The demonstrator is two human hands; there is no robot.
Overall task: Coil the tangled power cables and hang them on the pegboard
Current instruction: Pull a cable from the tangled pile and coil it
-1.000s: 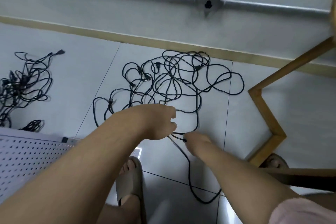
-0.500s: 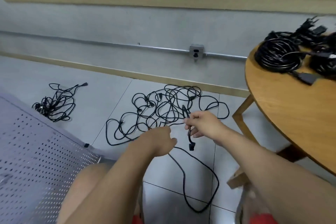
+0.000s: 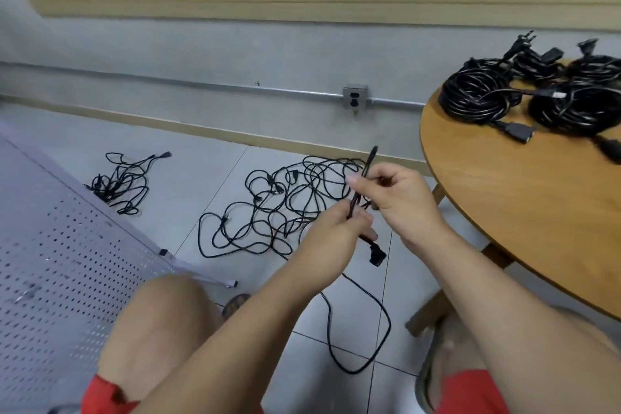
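**Head view: cable doubled between both hands, snag risk below**

The left grip (image 3: 336, 232) and right grip (image 3: 400, 195) each close around one black cable (image 3: 369, 161), and its plug (image 3: 377, 255) dangles beneath. The slack drops toward the floor tangle (image 3: 312, 178). Hauling in more length may cinch knots there, or drag the whole heap.

Round wooden table (image 3: 504, 212) at rt, wall outlet (image 3: 355, 100) on metal conduit (image 3: 201, 87), window sill (image 3: 302, 0) above.

Red shorts (image 3: 470, 391) on both thighs; forearms (image 3: 487, 279) bare; a grey slipper (image 3: 424, 376) (blurred) on the right foot.
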